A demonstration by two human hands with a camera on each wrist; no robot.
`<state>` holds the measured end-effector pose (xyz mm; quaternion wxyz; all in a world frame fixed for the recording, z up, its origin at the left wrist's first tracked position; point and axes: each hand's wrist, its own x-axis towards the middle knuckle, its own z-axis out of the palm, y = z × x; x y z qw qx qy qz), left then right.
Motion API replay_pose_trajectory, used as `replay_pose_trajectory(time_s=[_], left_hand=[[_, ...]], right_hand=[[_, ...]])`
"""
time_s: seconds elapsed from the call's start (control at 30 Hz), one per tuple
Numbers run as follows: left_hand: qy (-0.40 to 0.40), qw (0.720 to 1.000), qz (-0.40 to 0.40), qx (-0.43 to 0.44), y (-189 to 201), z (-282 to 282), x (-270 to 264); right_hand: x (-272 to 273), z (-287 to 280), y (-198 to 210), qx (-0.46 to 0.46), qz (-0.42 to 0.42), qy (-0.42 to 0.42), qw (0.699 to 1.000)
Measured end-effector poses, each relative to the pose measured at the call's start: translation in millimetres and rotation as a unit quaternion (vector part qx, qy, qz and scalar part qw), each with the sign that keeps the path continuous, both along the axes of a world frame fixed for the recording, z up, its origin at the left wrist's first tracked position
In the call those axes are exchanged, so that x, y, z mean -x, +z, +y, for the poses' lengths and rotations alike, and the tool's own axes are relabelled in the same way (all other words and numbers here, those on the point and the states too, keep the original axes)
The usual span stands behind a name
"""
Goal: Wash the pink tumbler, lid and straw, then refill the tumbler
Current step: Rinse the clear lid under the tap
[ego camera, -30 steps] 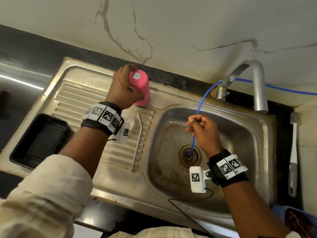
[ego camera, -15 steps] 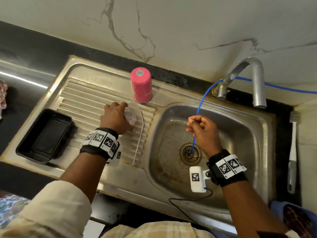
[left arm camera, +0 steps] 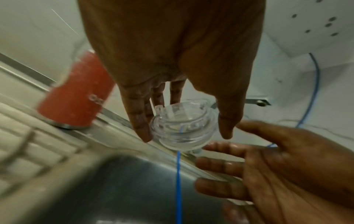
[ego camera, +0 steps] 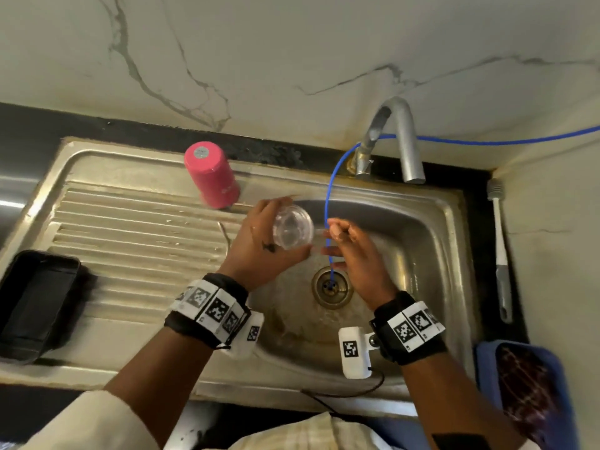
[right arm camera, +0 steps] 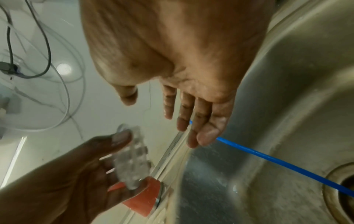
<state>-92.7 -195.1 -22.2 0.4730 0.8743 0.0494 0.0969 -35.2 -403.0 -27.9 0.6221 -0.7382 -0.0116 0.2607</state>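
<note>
The left hand (ego camera: 259, 245) pinches the clear lid (ego camera: 292, 227) over the sink (ego camera: 438, 222); the right hand (ego camera: 357, 251), fingers spread and empty, is just beside it.

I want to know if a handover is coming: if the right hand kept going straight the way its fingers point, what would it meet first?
Most likely the clear plastic lid that the left hand pinches over the steel sink. The open right hand points its fingers at it, nothing between, though the exact depth is unclear.
</note>
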Motion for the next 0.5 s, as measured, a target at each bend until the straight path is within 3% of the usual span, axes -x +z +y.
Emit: replay_pose_trajectory(time_s=[0.1,0.23,0.37,0.43,0.5], left_hand=[[-0.045,0.998,-0.029,-0.01,2,-38,-22],[-0.107,0.994,-0.014,-0.02,7,-77,-50],[-0.167,0.986,0.01,0.008,9,-85,-81],[-0.161,0.983,0.049,0.07,12,-81,-98],[-0.096,0.985,0.047,0.135,15,-79,-117]], right_hand=[[2,-8,11,-0.044,0.057,-0.008,0.997],[-1,-30,14,-0.051,0.008,-0.104,0.993],[-17,-51,12,-0.081,0.035,-0.173,0.981],[-25,-60,11,-0.082,0.033,-0.187,0.978],[-30,-67,9,-0.074,0.029,-0.192,0.978]])
